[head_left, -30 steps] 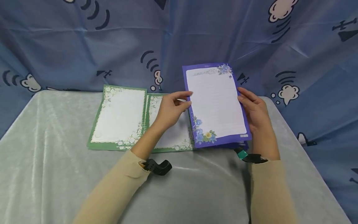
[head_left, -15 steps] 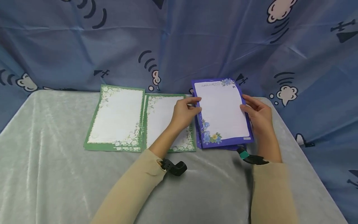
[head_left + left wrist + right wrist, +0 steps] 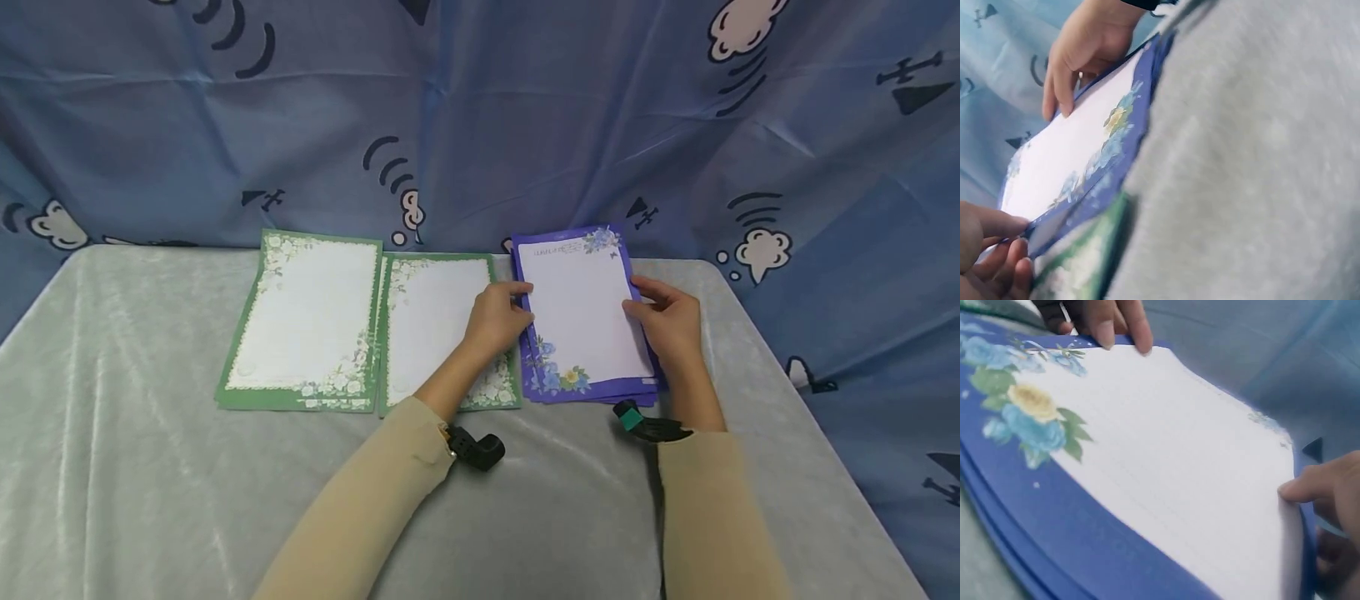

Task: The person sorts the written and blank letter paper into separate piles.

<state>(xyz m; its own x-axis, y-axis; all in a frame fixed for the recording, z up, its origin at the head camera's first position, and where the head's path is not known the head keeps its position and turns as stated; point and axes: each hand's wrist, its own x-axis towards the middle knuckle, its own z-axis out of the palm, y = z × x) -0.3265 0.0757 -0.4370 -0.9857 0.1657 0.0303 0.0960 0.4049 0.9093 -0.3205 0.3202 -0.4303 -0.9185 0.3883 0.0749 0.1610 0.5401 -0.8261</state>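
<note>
A sheet of writing paper (image 3: pixel 585 312) with a purple border and blue and yellow flowers lies over other purple-bordered sheets (image 3: pixel 531 385), whose edges peek out at the left and bottom. My left hand (image 3: pixel 497 321) pinches its left edge between thumb and fingers. At the right edge, my right hand (image 3: pixel 670 327) grips it, the thumb (image 3: pixel 1294 490) on top and the other fingers partly hidden beneath. In the right wrist view, several purple layers show at the near edge. The left wrist view has the right hand (image 3: pixel 1088 56) at the paper's far side.
Left of the purple sheets lie two groups of green-bordered, flowered paper, one at the far left (image 3: pixel 307 317) and one in the middle (image 3: pixel 427 325), partly under my left forearm. A grey cloth covers the table (image 3: pixel 150 483). A blue patterned curtain (image 3: pixel 480 117) hangs behind.
Both hands have lowered the top purple sheet from a raised, tilted position onto the other purple sheets. It swung right, then back slightly left. The green sheets appear unmoved.
</note>
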